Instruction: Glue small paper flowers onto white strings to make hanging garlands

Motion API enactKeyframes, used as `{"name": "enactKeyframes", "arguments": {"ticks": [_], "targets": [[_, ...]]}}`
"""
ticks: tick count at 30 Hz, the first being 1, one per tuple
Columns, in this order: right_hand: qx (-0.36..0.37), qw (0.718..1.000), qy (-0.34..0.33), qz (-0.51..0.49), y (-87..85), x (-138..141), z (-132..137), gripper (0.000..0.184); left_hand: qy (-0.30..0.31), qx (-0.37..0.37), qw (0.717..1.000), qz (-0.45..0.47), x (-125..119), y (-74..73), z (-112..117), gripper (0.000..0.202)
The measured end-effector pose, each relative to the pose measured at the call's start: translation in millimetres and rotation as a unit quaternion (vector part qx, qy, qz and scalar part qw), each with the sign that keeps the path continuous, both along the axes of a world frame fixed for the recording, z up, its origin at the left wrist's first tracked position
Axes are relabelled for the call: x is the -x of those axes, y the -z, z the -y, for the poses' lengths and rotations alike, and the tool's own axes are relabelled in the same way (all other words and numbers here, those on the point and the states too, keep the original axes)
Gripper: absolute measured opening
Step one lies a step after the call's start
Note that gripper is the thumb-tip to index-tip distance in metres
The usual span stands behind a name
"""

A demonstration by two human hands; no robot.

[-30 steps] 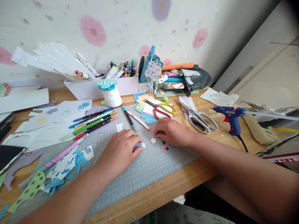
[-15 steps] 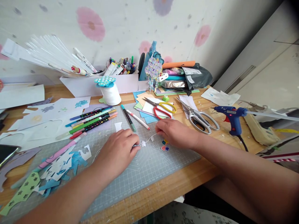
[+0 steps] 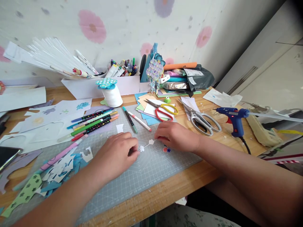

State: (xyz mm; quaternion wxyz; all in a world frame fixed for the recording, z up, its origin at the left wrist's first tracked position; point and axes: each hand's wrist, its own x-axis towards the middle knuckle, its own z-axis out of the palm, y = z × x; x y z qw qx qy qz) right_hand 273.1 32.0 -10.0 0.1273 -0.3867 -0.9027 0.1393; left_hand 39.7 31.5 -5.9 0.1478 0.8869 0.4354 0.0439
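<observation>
A thin white string (image 3: pixel 146 145) runs between my two hands, just over the grey cutting mat (image 3: pixel 151 170). Two small white paper cutouts hang on it: one (image 3: pixel 141 148) beside my left fingertips, another (image 3: pixel 151 142) closer to my right fingers. My left hand (image 3: pixel 119 149) is closed, thumb and index pinching the string's left part. Thumb and fingers of my right hand (image 3: pixel 175 135) press together on its right part. Small coloured flower cutouts (image 3: pixel 166 149) lie on the mat just below the right hand, which partly covers them.
Behind the hands lie markers (image 3: pixel 129 119), red-and-yellow scissors (image 3: pixel 163 110) and grey-handled scissors (image 3: pixel 201 119). A blue glue gun (image 3: pixel 233 118) stands at right, its cord trailing. Paper scraps (image 3: pixel 59 170) pile up at left. A white thread spool (image 3: pixel 113 97) stands farther back.
The string between my hands has straightened, and the right cutout now shows its flat face. My left hand has shifted slightly left and the right hand slightly left too.
</observation>
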Motion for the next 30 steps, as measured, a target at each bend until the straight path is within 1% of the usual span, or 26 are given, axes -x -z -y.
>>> {"name": "enactKeyframes", "arguments": {"ticks": [3,5,7,9,12,18,23,25,27,30], "targets": [[-0.002,1.0,0.005,0.012,0.0,0,0,0.016,-0.021,-0.006,0.999,0.036,-9,-2.0,-1,0.007],[-0.004,1.0,0.015,0.018,0.2,1,-1,0.016,-0.02,-0.014,0.999,0.043,-19,-2.2,-3,0.009],[-0.008,1.0,0.022,0.02,0.8,2,-3,0.015,-0.005,-0.024,0.999,0.026,-31,-2.1,-4,0.015],[-0.011,0.999,0.021,0.022,1.8,3,-5,0.015,0.003,-0.034,0.999,-0.005,-41,-2.0,-5,0.016],[-0.017,0.999,0.02,0.027,3.2,4,-5,0.015,-0.007,-0.046,0.998,-0.038,-49,-2.4,-5,0.013],[-0.031,0.999,0.017,0.022,2.6,4,-1,0.015,-0.011,-0.061,0.998,-0.026,-51,-0.5,-1,0.004],[-0.041,0.999,0.011,0.015,1.8,2,2,0.015,-0.002,-0.077,0.997,-0.018,-49,3.1,2,0.006],[-0.043,0.999,0.008,0.018,1.4,2,4,0.015,0.011,-0.087,0.996,-0.021,-48,4.5,3,0.008],[-0.044,0.999,0.007,0.022,0.7,3,6,0.014,0.035,-0.115,0.992,-0.03,-46,6.5,4,0.01],[-0.047,0.999,0.008,0.027,-0.2,4,9,0.015,0.075,-0.188,0.979,-0.038,-42,9.8,6,0.014]]}}
